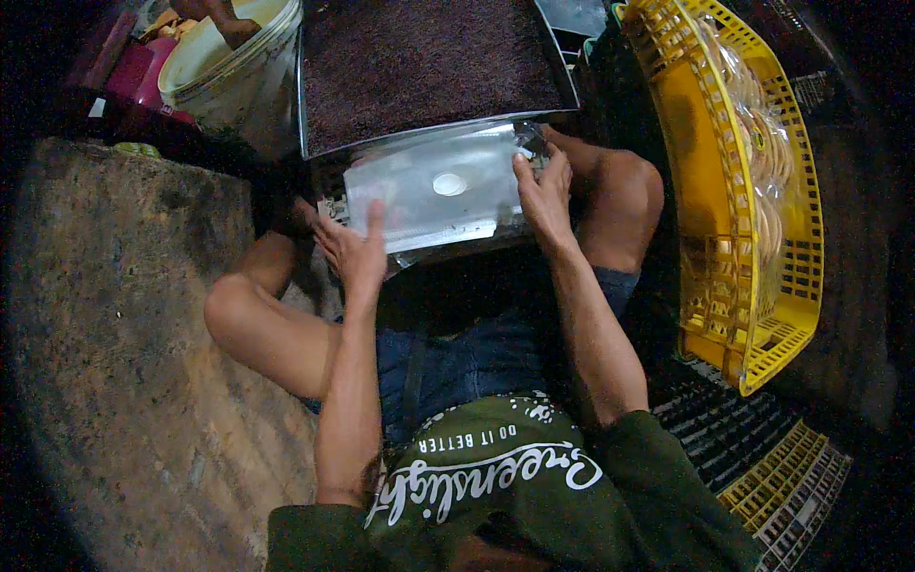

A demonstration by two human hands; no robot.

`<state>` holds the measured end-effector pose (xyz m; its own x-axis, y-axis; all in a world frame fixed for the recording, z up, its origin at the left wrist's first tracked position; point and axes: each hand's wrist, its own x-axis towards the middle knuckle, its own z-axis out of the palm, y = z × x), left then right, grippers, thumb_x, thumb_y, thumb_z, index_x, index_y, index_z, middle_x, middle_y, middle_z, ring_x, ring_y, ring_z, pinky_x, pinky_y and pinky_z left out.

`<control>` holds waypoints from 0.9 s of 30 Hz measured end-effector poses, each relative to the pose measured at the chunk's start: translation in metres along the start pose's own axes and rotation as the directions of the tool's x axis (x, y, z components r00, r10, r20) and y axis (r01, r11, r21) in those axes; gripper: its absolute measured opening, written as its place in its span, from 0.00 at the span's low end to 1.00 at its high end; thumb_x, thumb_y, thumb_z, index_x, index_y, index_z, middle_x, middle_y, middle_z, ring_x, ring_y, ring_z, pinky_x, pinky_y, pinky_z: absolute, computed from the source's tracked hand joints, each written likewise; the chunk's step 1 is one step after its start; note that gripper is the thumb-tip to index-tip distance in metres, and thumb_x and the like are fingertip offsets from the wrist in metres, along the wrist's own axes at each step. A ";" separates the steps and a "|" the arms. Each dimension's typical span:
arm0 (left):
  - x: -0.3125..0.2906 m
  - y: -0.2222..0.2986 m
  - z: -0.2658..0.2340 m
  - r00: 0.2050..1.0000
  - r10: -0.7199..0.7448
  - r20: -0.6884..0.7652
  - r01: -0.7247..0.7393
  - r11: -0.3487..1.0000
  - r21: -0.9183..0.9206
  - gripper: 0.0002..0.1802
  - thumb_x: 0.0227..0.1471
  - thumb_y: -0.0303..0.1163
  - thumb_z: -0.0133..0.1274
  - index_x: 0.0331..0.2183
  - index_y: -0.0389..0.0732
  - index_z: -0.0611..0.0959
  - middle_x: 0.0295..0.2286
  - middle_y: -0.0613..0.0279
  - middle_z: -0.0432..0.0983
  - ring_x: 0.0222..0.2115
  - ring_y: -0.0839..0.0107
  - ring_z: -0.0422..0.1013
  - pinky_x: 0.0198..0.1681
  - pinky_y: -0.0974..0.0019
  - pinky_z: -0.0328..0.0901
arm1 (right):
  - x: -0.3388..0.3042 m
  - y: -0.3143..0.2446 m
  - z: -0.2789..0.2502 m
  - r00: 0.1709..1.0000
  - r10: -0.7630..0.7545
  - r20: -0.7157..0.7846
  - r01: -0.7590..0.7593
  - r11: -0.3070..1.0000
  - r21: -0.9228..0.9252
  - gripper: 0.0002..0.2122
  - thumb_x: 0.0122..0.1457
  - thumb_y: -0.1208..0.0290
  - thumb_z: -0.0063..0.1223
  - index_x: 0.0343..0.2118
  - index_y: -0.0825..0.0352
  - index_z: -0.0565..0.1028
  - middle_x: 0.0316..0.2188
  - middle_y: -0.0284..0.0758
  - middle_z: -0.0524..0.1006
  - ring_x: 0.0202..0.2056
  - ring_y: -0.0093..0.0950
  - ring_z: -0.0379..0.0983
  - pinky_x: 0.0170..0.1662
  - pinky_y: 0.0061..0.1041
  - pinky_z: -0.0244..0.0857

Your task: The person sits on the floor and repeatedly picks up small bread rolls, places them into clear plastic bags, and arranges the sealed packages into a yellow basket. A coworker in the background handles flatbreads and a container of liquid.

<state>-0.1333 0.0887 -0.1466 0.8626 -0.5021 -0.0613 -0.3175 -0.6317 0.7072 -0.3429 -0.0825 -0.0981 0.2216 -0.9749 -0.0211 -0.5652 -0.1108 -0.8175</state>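
Observation:
A stack of clear plastic bags or sheets (410, 186) lies in front of me over my crossed legs, with a pale round spot near its middle. My left hand (355, 253) is at the left end, its slightly blurred thumb over the plastic and its fingers along the edge. At the right end, my right hand (545, 195) grips the edge, with the thumb on top and crumpled plastic beside the fingertips. What supports the stack is mostly hidden. Just beyond it sits a metal tray (303, 124) filled with dark brown granules (434, 67).
A yellow plastic crate (720, 276) on the right holds several clear packs of round, flat pale items (762, 143). At the far left, another person's hand (233, 27) reaches over a white bucket (238, 91). A worn wooden board (143, 334) spreads along my left.

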 end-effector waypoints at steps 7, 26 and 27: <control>-0.006 0.030 -0.015 0.789 -0.073 0.610 0.418 0.792 -0.445 0.49 0.58 0.56 0.49 0.64 0.31 0.51 0.65 0.40 0.45 0.66 0.52 0.44 0.67 0.60 0.42 | 0.011 0.000 0.015 0.988 0.027 0.149 -0.031 0.999 0.022 0.29 0.64 0.57 0.48 0.61 0.74 0.59 0.55 0.53 0.67 0.57 0.45 0.65 0.59 0.38 0.58; -0.069 0.102 0.030 0.525 -0.251 0.813 0.821 -0.103 -0.562 0.40 0.59 0.60 0.43 0.63 0.47 0.58 0.62 0.53 0.56 0.62 0.57 0.53 0.64 0.50 0.48 | 0.022 -0.025 0.063 0.715 -0.500 0.488 0.695 0.582 -0.422 0.24 0.57 0.47 0.53 0.42 0.67 0.77 0.40 0.41 0.74 0.47 0.38 0.68 0.49 0.41 0.62; -0.066 0.107 0.032 0.518 -0.288 0.806 0.829 -0.062 -0.555 0.37 0.60 0.59 0.41 0.62 0.48 0.61 0.61 0.55 0.58 0.62 0.58 0.53 0.64 0.51 0.49 | 0.023 -0.022 0.065 0.715 -0.502 0.487 0.694 0.594 -0.407 0.24 0.58 0.47 0.52 0.42 0.67 0.77 0.40 0.40 0.74 0.47 0.37 0.68 0.50 0.40 0.60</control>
<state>-0.2363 0.0356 -0.0896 0.2207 -0.5540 -0.8027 0.9539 -0.0492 0.2961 -0.2739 -0.0902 -0.1184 0.8292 -0.5471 0.1144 -0.5052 -0.8211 -0.2654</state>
